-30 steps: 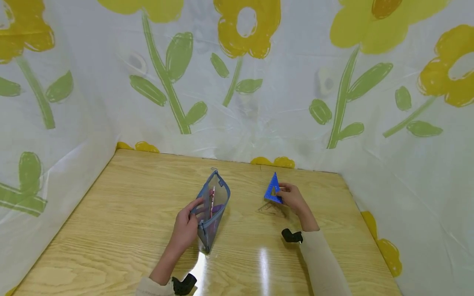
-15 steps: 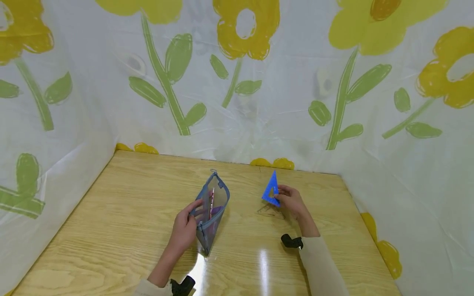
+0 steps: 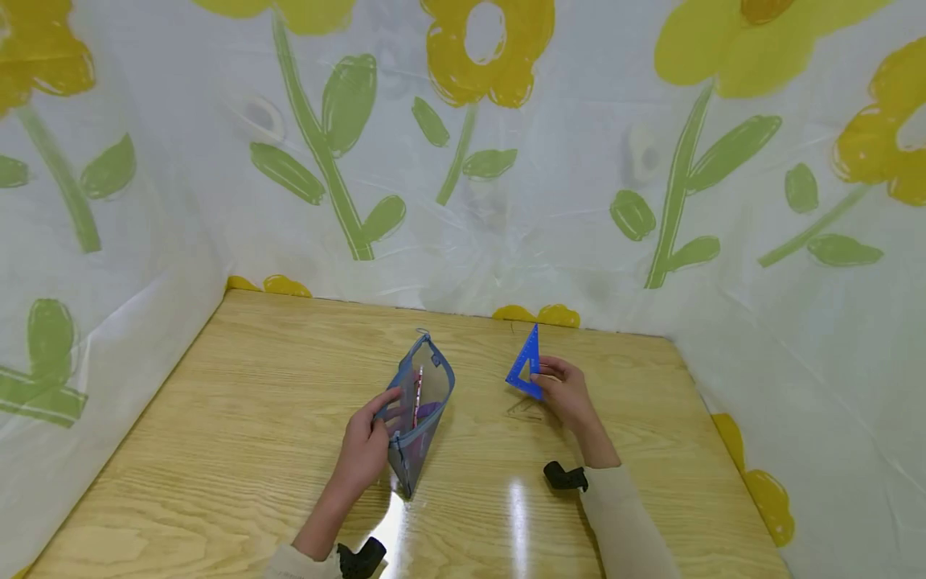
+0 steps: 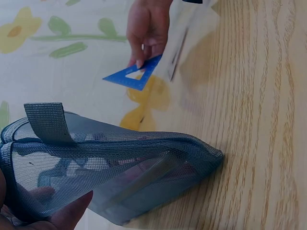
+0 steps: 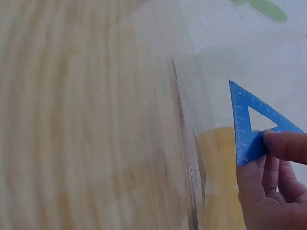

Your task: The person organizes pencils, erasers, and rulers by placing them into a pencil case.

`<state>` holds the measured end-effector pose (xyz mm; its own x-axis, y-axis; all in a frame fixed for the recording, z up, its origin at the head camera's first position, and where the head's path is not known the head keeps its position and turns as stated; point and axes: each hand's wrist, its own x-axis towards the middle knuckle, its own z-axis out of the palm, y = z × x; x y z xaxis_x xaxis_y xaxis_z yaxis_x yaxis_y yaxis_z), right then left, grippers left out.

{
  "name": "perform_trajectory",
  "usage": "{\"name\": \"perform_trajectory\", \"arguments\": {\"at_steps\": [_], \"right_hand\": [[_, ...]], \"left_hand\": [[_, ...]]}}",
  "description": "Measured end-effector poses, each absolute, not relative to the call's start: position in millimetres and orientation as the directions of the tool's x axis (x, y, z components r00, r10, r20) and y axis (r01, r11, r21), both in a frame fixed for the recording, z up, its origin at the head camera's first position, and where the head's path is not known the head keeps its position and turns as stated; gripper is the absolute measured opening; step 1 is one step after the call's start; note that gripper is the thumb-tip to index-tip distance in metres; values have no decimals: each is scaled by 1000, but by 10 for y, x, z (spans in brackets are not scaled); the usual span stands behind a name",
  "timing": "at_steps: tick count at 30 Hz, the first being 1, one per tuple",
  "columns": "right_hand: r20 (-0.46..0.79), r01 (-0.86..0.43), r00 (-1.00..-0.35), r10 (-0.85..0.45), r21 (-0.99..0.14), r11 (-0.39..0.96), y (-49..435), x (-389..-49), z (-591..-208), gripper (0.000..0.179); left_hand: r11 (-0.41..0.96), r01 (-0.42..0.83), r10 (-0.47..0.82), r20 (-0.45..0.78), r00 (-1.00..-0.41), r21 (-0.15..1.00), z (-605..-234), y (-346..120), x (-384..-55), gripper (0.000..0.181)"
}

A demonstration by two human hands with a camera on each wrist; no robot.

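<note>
A blue-grey mesh pencil case stands unzipped in the middle of the table. My left hand grips its near left rim, some fingers seen through the mesh. Inside lie a patterned red-and-white pencil and something purple. To the right, my right hand pinches a blue triangular set square between thumb and fingers, raised above the table. In the right wrist view the thumb lies over the set square near its cut-out. Just below it, a clear, thin-edged flat piece lies on the wood.
The wooden table is bounded at the back and both sides by a white cloth printed with yellow flowers. Glare spots shine near the front. Black wrist mounts sit on both forearms.
My right hand has shifted slightly left with the set square, which has turned and tilted a little toward the pencil case. My left hand keeps its hold on the case.
</note>
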<state>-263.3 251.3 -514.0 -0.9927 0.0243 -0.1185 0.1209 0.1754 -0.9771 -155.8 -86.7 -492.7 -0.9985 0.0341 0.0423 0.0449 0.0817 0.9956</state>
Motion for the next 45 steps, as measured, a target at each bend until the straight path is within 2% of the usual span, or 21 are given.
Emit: {"name": "perform_trajectory", "arguments": {"at_steps": [11,20,30,39,45], "right_hand": [[-83,80,-996,-12,-984,157,2257,-2528,-5109,41],[-101,99,-994,-48,-994,56,2115,-2432,-5079,40],[-69,61,-994,-79,-993,105,1897,-2334,-4928,42],[-37,26,-997,-75,-989,144,1568,-2304,-4620,39],[9,-29,-993,-116,-984,176,1329,-2248,-4470,36]], "left_hand": [[78,62,29,60,-998,995,-4921,-886,-1551,53],[74,55,36,52,-998,996,-4925,-876,-1540,52],[51,70,41,68,-997,996,-4936,-861,-1538,52],[76,113,13,112,-994,991,-4909,-850,-1505,53],[74,91,-6,92,-996,993,-4899,-846,-1470,54]]}}
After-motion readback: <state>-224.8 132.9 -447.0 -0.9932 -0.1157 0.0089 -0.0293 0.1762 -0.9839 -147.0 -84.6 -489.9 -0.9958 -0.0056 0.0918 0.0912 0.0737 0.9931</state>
